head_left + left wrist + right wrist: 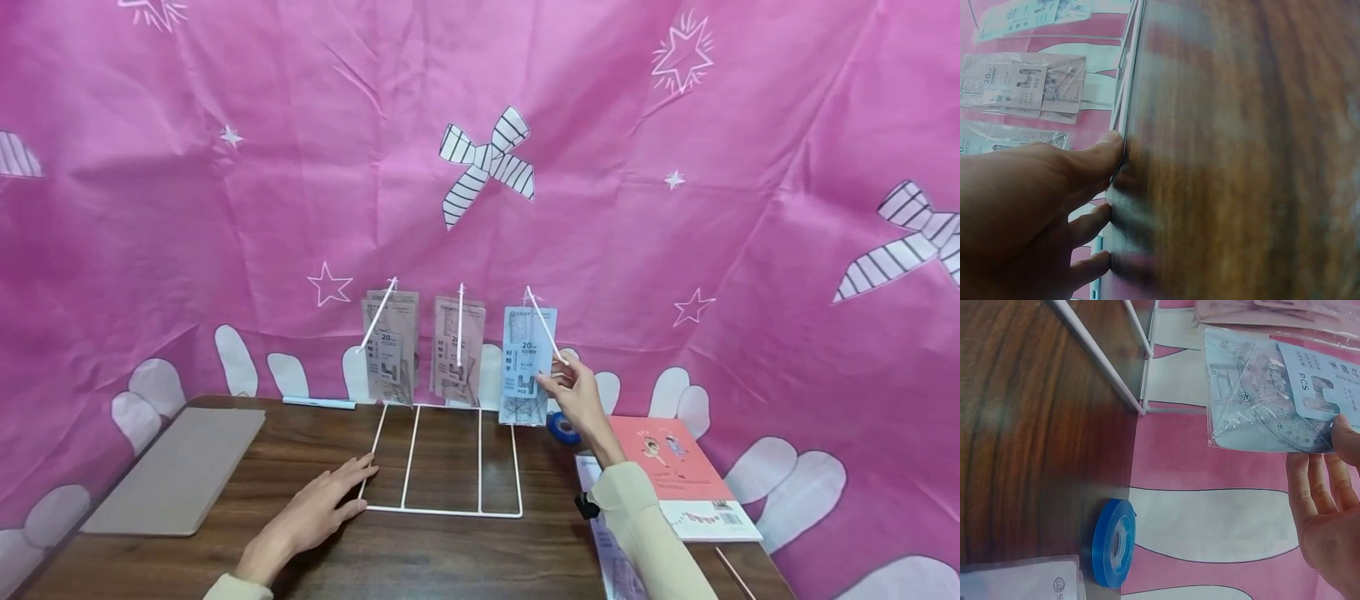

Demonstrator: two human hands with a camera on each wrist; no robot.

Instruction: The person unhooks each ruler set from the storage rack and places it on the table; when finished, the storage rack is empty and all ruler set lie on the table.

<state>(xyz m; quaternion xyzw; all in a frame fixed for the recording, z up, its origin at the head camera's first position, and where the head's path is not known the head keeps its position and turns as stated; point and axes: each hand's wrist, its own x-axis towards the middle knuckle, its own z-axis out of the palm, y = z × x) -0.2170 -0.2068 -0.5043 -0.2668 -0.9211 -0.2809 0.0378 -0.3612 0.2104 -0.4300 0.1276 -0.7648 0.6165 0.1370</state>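
Left hand: the left hand (318,508) lies flat on the desk (450,550) with straight fingers. Its fingertips (1107,147) press on the front left edge of the white wire rack (442,454). It grips nothing.

Right hand: the right hand (573,392) is up at the tip of the right hook (543,325). Its fingers (1319,481) touch the edge of the blue pack (527,362). I cannot tell if it pinches the hook tip or only touches it.

Blue pack: it hangs on the right hook, near the front end, with rulers inside.

Other packs: two pinkish packs (423,346) hang on the left and middle hooks.

Slip risk: I think the blue pack could slide off, because it sits close to the open end of the hook and the hook slants.

Tip risk: if the right hand pulls hard on the hook, the rack may tilt or skid. The left hand only pushes down on one edge.

Knock risk: the blue tape roll (562,427) stands on its edge just behind the right wrist. A bump from the arm could make it roll away.

Book: a pink book (682,475) lies under the right arm. The sleeve could drag it.

Swing risk: a shake of the rack may set the other packs swinging.
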